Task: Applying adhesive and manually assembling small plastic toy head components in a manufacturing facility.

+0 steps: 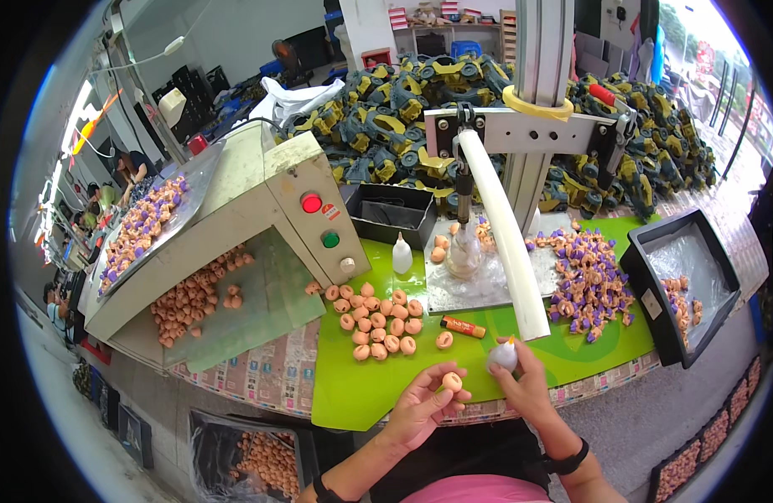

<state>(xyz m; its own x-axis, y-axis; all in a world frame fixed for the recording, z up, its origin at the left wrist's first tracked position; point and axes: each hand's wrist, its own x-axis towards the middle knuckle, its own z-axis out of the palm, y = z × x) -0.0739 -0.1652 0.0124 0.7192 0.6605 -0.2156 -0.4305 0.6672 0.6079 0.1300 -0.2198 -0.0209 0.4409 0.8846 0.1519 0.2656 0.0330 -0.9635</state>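
Note:
In front of me, my left hand (416, 412) pinches a small round peach-coloured plastic piece (452, 382) with an opening in it, perhaps a doll's head. My right hand (529, 387) is closed around a small white squeeze bottle (502, 357), its nozzle pointing up. The two hands are apart, over the near edge of a bright green mat (361, 394). Beyond them lie several loose peach pieces (378, 327), plus a single one (444, 339) beside an orange glue-stick-like tube (463, 326). Another white squeeze bottle (402, 254) stands upright farther back.
A lever press with a long white handle (508, 243) rises over a metal plate (487, 289). Purple-and-peach pieces (583, 281) are heaped right of it, near a black bin (697, 251). At left stands a beige machine (290, 184) with buttons. Dark-and-yellow toy vehicles (378, 126) pile up behind.

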